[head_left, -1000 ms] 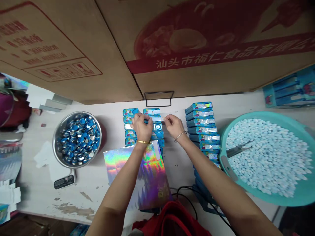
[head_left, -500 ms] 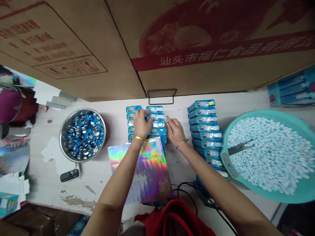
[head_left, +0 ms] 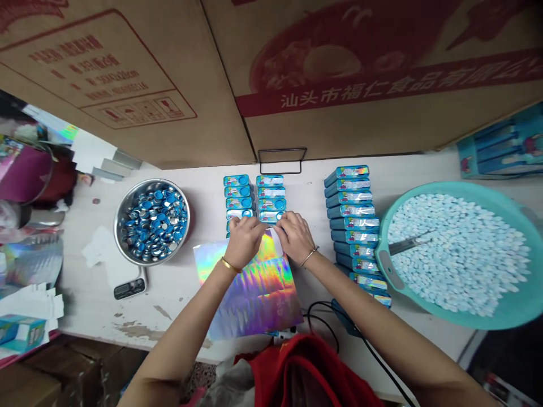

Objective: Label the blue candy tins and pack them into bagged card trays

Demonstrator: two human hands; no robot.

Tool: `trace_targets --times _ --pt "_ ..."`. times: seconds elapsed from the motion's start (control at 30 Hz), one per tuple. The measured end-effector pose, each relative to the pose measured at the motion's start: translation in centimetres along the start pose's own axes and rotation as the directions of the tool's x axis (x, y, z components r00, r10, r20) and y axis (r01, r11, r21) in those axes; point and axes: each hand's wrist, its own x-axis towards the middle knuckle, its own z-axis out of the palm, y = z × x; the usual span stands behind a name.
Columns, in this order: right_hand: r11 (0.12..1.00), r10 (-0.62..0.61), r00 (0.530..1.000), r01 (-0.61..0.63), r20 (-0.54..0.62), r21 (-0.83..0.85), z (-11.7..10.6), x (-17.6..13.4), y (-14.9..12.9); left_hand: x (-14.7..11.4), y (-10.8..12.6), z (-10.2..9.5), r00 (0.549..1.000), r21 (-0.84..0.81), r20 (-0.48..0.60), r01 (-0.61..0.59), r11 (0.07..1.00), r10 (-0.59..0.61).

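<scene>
A holographic, rainbow-shiny sheet (head_left: 258, 299) with a pale strip at its upper right corner lies on the table before me. My left hand (head_left: 245, 242) is at its top edge, fingers bent and closed; whatever they pinch is hidden. Close beside it, my right hand (head_left: 294, 234) has its fingers pressed together over the sheet's upper right corner. What it grips is too small to make out. Just beyond my hands stand two columns of blue tins (head_left: 271, 192), the nearest ones partly covered by my fingers.
To the right runs a row of blue tins (head_left: 350, 211), several with shiny labels. Beyond it sits a turquoise basin (head_left: 520, 288) of pale pieces with a metal tool (head_left: 407, 244). A steel bowl (head_left: 189, 226) of blue caps stands left. Large cartons (head_left: 169, 147) wall the back.
Both hands have come back from the tins towards me, onto the sheet's top edge, and closed there. My left hand has left the left column of tins. The view has shifted slightly.
</scene>
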Motion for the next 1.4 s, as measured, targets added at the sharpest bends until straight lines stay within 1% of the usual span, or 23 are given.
trace_targets --times 0.1,0.23,0.3,0.33,0.37,0.4,0.43,0.47,0.5,0.57,0.6,0.63,0.7,0.77,0.83,0.9,0.97,1.07,1.13,1.17,1.23,1.3,1.4 --pt "0.999 0.051 0.998 -0.052 -0.026 -0.016 0.3 -0.1 -0.2 -0.3 0.7 0.7 0.999 0.103 -0.041 -0.003 0.995 0.007" --pt "0.996 0.083 0.996 -0.085 -0.04 -0.035 0.8 -0.3 -0.2 -2.2 2.3 1.6 0.997 0.091 -0.076 0.014 0.996 -0.007" --pt "0.995 0.08 0.996 -0.082 -0.047 -0.05 0.9 -0.4 -0.1 -3.6 3.4 1.2 0.998 0.011 -0.067 0.021 1.0 -0.02" --pt "0.995 0.075 0.996 -0.078 -0.049 -0.059 0.9 -0.5 0.0 -4.2 4.0 0.7 0.997 -0.062 -0.062 0.037 0.997 -0.041" --pt "0.995 0.069 0.996 -0.072 -0.049 -0.065 0.9 -0.5 0.0 -4.7 4.6 0.1 0.994 -0.159 -0.066 0.071 0.985 -0.082" --pt "0.996 0.066 0.996 -0.069 -0.054 -0.064 0.8 -0.5 0.1 -5.0 5.1 -0.6 0.985 -0.277 -0.084 0.125 0.953 -0.153" --pt "0.996 0.067 0.995 -0.07 -0.068 -0.05 0.5 -0.6 0.1 -5.1 5.5 -1.3 0.96 -0.409 -0.114 0.189 0.893 -0.255" --pt "0.997 0.075 0.993 -0.077 -0.095 -0.018 0.2 -0.8 0.0 -5.0 5.8 -2.0 0.915 -0.544 -0.142 0.246 0.802 -0.377" --pt "0.996 0.09 0.987 -0.086 -0.131 0.036 -0.2 -1.0 -0.2 -4.6 5.9 -2.5 0.855 -0.669 -0.156 0.277 0.689 -0.495" --pt "0.977 0.126 0.974 -0.089 -0.19 0.194 -1.2 -1.5 -0.7 -3.3 5.9 -2.9 0.735 -0.854 -0.128 0.259 0.451 -0.666" --pt "0.956 0.137 0.972 -0.08 -0.19 0.282 -1.7 -1.8 -1.1 -2.6 5.8 -2.9 0.699 -0.909 -0.091 0.233 0.346 -0.71" --pt "0.927 0.146 0.974 -0.074 -0.172 0.367 -2.2 -2.0 -1.5 -1.8 5.6 -2.7 0.678 -0.945 -0.05 0.207 0.255 -0.733" --pt "0.857 0.185 0.976 -0.102 -0.118 0.505 -2.9 -2.3 -2.2 -0.5 5.4 -2.0 0.663 -0.976 0.028 0.178 0.121 -0.748" --pt "0.783 0.276 0.958 -0.175 -0.082 0.597 -3.1 -2.1 -2.4 0.5 5.1 -1.1 0.661 -0.981 0.08 0.185 0.058 -0.746" --pt "0.73 0.354 0.932 -0.229 -0.07 0.644 -3.1 -1.3 -2.1 1.5 4.6 -0.1 0.657 -0.977 0.084 0.202 0.068 -0.749" --pt "0.741 0.368 0.926 -0.242 -0.078 0.626 -2.9 -0.1 -1.1 2.6 3.9 0.8 0.654 -0.967 0.032 0.211 0.142 -0.756" --pt "0.806 0.354 0.928 -0.24 -0.115 0.541 -2.8 1.3 0.1 3.9 2.9 1.7 0.658 -0.938 -0.07 0.211 0.274 -0.75" --pt "0.894 0.334 0.93 -0.259 -0.157 0.365 -2.5 3.1 1.8 5.7 1.8 2.8 0.668 -0.816 -0.238 0.257 0.518 -0.705" --pt "0.923 0.324 0.934 -0.277 -0.151 0.266 -2.2 3.8 2.5 6.4 1.4 3.3 0.671 -0.698 -0.297 0.333 0.634 -0.679" --pt "0.931 0.322 0.936 -0.286 -0.143 0.225 -2.0 4.0 2.8 6.5 1.3 3.4 0.674 -0.64 -0.306 0.377 0.67 -0.672" --pt "0.938 0.325 0.938 -0.303 -0.123 0.166 -1.4 4.2 3.2 6.7 1.4 3.7 0.682 -0.53 -0.304 0.46 0.713 -0.666" --pt "0.938 0.334 0.936 -0.318 -0.11 0.137 -0.8 4.1 3.6 6.7 1.6 3.8 0.693 -0.429 -0.286 0.525 0.735 -0.662" --pt "0.917 0.385 0.911 -0.359 -0.147 0.176 0.3 3.8 4.1 6.8 1.8 3.6 0.692 -0.319 -0.253 0.6 0.734 -0.676"
